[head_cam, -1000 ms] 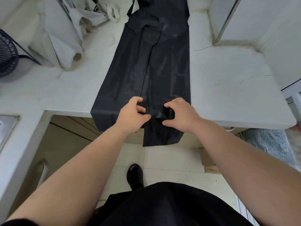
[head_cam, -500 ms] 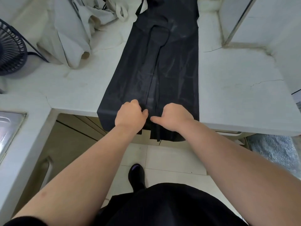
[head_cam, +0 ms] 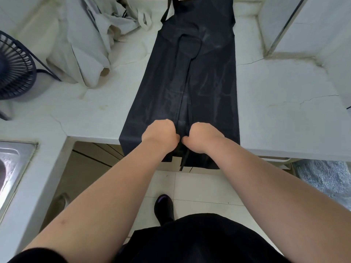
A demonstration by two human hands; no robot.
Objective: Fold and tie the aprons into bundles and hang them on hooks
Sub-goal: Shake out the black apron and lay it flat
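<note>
White stone worktop (head_cam: 284, 120), cracked in places, runs from left to right in front of me, with pale floor tiles below its near edge. My black apron (head_cam: 191, 88) lies folded into a long strip down the middle of the worktop, from the far edge to the near edge, and its lower end hangs over the near edge toward the floor. A thin black strap (head_cam: 183, 161) dangles with that hanging end.

Both my hands are at the near edge, on the apron's centre line. My left hand (head_cam: 160, 134) and right hand (head_cam: 202, 137) sit knuckles-up, close together with the thumbs almost meeting, and each has its fingers curled into the black cloth, bunching it.

At the far left corner of the worktop lies a heap of pale cloth (head_cam: 91, 44), just beside the apron's upper part. A dark wire fan (head_cam: 15, 67) stands at the left edge, and a steel sink (head_cam: 11, 164) is set in the side counter. My dark shoe (head_cam: 164, 207) shows on the tiles.
</note>
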